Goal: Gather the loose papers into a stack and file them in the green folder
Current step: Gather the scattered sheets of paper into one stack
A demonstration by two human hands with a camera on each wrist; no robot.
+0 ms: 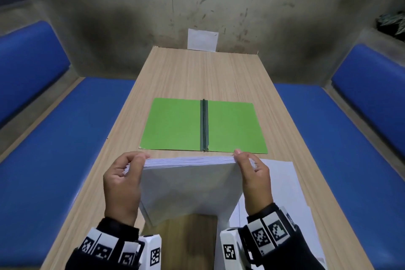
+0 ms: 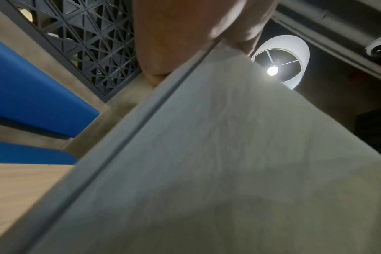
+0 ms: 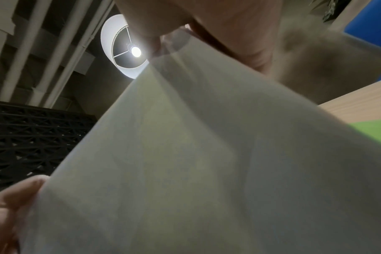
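Observation:
A thick stack of white papers (image 1: 188, 184) stands on edge on the wooden table (image 1: 197, 72), near its front. My left hand (image 1: 126, 173) grips the stack's left side and my right hand (image 1: 249, 171) grips its right side, fingers curled over the top corners. Just beyond the stack the green folder (image 1: 175, 125) lies spread flat, with its dark spine (image 1: 204, 125) in the middle. In the left wrist view the stack (image 2: 218, 163) fills the frame under my fingers (image 2: 174, 34). The right wrist view shows the stack (image 3: 196, 163) and a strip of the folder (image 3: 376, 130).
More loose white sheets (image 1: 282, 193) lie flat on the table under my right wrist. A white card (image 1: 202, 40) leans on the stained wall at the table's far end. Blue padded benches (image 1: 43, 149) (image 1: 361, 138) run along both sides.

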